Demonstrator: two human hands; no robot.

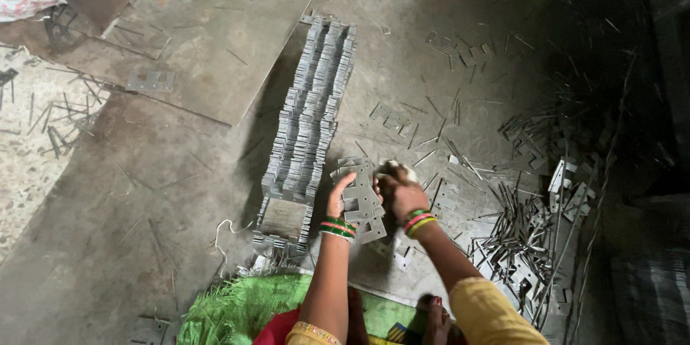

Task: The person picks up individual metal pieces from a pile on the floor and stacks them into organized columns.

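My left hand [338,198] and my right hand [397,192] both grip a fanned bundle of flat grey notched metal plates [361,200] just above the floor. Each wrist wears coloured bangles. Directly left of the bundle runs a long row of the same plates stacked on edge [310,111], stretching away from me. A low box-shaped frame of plates [282,224] closes the near end of that row, beside my left wrist.
A heap of loose plates and thin metal strips [535,237] lies to my right. Large steel sheets [208,43] cover the floor at upper left, with scattered strips [61,118] beside them. A green mat [237,309] lies under my knees.
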